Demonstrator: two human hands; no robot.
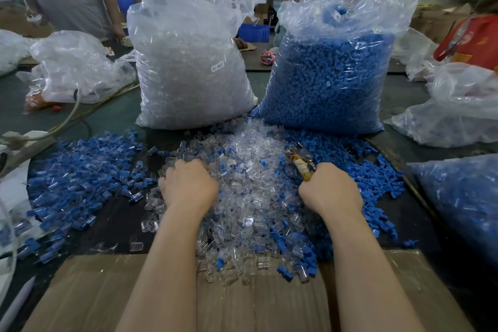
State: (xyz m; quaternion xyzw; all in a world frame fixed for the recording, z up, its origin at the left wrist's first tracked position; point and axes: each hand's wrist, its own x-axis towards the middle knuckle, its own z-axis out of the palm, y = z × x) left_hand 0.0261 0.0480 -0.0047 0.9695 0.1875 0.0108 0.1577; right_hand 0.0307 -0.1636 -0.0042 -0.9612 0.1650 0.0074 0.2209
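Blue pieces (80, 170) are spread on the left. The left hand (188, 183) is laid on the heap of clear pieces (250, 170); its fingertips are hidden, so it cannot be told if anything is held. A small tool (300, 163) is gripped by the right hand (330, 188), at the heap's right edge.

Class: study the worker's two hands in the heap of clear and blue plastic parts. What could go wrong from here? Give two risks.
1. The right hand grips pliers with metal tips out over the clear parts where the left hand digs; a slip might nick a finger.
2. Clear parts already spill onto the cardboard at the near edge; more raking could push some off.
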